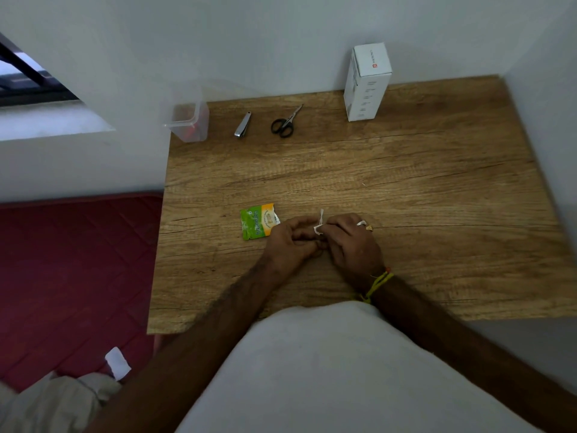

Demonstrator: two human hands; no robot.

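Sachet (258, 221): green, torn open, flat on table just left of your left hand (288, 242). White scrap (319, 225): pinched between fingertips of both hands, right hand (349, 242) curled over it. Opening likely done; your scrap handling unfinished.

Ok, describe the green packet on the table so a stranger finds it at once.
On the wooden table, look at the near half, beside the person's left hand. There lies a flat green and yellow sachet, torn open at one side. Unlike the silver nail clipper, black-handled scissors and white cardboard box by the far wall, it is brightly printed.
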